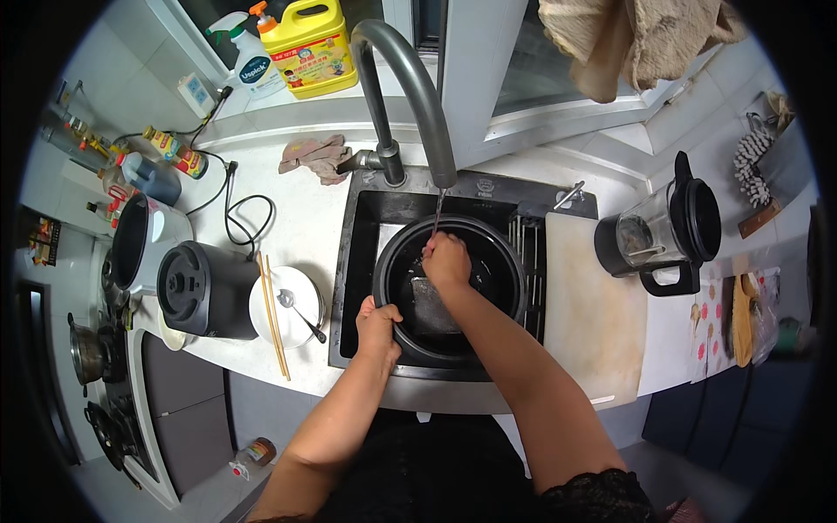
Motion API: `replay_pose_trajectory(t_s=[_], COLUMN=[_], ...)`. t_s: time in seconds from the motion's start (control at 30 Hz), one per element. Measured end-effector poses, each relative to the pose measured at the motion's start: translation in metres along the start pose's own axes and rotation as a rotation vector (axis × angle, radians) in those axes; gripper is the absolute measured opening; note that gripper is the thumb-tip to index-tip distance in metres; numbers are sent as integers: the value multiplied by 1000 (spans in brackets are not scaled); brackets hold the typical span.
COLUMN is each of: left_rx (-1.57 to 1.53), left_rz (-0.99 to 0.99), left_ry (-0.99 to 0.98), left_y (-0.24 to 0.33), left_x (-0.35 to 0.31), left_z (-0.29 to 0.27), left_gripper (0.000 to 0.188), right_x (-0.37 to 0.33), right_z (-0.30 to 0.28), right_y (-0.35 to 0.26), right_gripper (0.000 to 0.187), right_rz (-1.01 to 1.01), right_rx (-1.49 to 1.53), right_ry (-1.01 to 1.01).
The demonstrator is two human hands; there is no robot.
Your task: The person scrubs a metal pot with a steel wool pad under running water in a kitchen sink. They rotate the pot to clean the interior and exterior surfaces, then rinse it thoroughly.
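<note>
The left hand (377,329) grips the near left rim of a round black pot (499,283), with the thumb over the edge. The right hand (447,259) is inside the pot, with its fingers curled in. I cannot tell if it holds anything.

The pot sits in the dark sink (343,288), right below the bent gray tap (427,91). A thin stream of water (439,202) runs down by the right hand. To do this well, the left hand should hold the rim tight so the pot does not slip. The right hand should rub all around the inside, gently, and the water should stay in the pot and not splash out.

The pot is wide and deep, with a thick rim. Its inside looks dark and wet, with small bright spots and a pale, shiny patch that may be water.

On the white surface (261,174), a white plate (266,322) with a spoon (301,315) and chopsticks (273,318) is to the left. A pale cutting board (597,314) lies to the right, just beside a blender (641,235).
</note>
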State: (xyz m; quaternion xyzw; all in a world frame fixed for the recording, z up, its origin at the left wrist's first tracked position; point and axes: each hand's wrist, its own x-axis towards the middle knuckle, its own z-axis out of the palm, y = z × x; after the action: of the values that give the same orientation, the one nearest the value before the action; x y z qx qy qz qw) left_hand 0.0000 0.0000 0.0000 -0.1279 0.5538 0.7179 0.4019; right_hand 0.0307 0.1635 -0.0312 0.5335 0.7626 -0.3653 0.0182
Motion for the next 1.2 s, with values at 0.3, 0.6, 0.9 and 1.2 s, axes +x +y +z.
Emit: replay_pose_trajectory(t_s=[0.3, 0.6, 0.9, 1.2], left_rx=[-26, 27, -47, -45], left_rz=[77, 148, 145, 65], left_ry=[-62, -141, -103, -63], left_y=[7, 12, 27, 25], left_x=[4, 11, 9, 8], left_z=[-4, -22, -9, -12], left_gripper=[29, 32, 30, 28], right_x=[-16, 17, 11, -1], right_z=[8, -52, -73, -76], right_y=[7, -11, 73, 62], right_gripper=[27, 38, 40, 39], right_rz=[-700, -1046, -510, -307], right_rx=[22, -208, -73, -262], right_ry=[93, 265, 271, 354])
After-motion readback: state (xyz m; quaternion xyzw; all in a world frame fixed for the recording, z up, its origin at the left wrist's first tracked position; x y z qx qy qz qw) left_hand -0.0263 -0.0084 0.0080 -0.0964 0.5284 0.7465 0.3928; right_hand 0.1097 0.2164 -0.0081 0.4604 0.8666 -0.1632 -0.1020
